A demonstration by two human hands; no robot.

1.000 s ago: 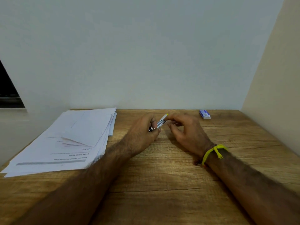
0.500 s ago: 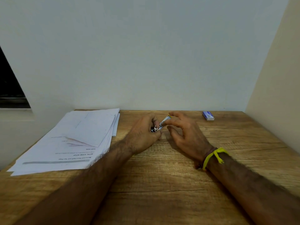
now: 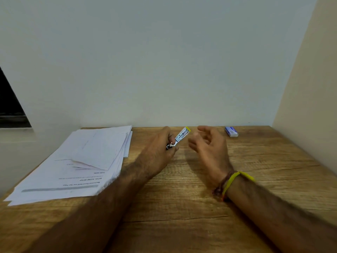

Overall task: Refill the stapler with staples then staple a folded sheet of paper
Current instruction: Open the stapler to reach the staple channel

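Observation:
My left hand (image 3: 160, 148) is closed around a small metal stapler (image 3: 180, 136) with a yellow tip, held just above the wooden desk (image 3: 182, 207); its open magazine points up and to the right. My right hand (image 3: 207, 145) hovers just right of the stapler with fingers spread and nothing in it. A small blue staple box (image 3: 231, 131) lies at the back right of the desk, apart from both hands. A folded sheet (image 3: 102, 148) rests on top of a stack of printed papers (image 3: 60, 179) at the left.
A pale wall stands right behind the desk and a beige wall closes the right side. The paper stack overhangs the desk's left edge. A yellow band and a thread bracelet (image 3: 229, 183) circle my right wrist.
My right hand has let go of the stapler's tip and pulled back to the right, fingers spread. The stapler's yellow-tipped end now sticks out again from my left hand.

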